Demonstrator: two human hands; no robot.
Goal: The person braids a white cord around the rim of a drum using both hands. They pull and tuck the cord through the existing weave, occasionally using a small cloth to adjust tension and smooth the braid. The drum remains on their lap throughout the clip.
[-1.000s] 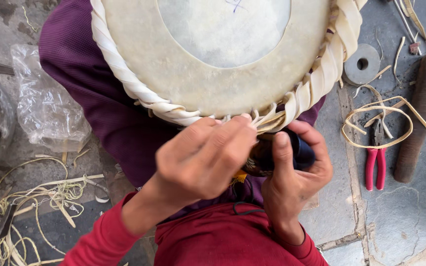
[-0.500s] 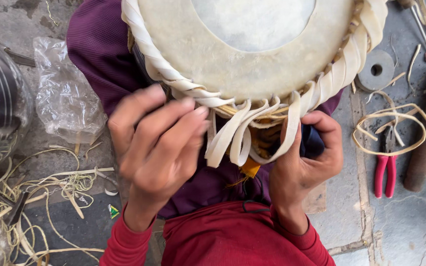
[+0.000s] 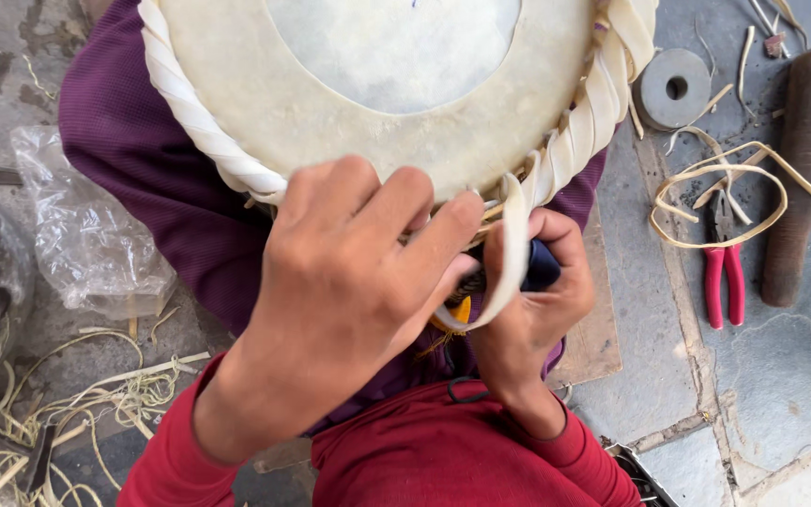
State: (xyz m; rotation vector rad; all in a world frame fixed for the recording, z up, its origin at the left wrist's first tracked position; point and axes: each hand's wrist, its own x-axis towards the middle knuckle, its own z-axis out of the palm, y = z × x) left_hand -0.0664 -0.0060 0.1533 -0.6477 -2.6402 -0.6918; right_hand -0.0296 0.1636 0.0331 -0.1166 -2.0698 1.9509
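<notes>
Drum (image 3: 387, 103) rests on the lap, its braided rim toward the person. Left hand (image 3: 349, 282) pinches a rawhide strap (image 3: 511, 253); right hand (image 3: 532, 319) clenches a dark-handled tool (image 3: 542, 268). Crumpled clear plastic bag (image 3: 86, 235) lies left. Since half a second ago, the splayed straps have drawn into one.

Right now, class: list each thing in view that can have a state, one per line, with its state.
Drum: head up on the lap, rim braid unfinished at the near edge.
Hide strap: loose end, bent over the rim.
Left hand: grip closed at the rim by the strap.
Right hand: grip closed on a dark-handled tool.
Red pliers: shut, lying on the floor.
Plastic bag: crumpled.
</notes>
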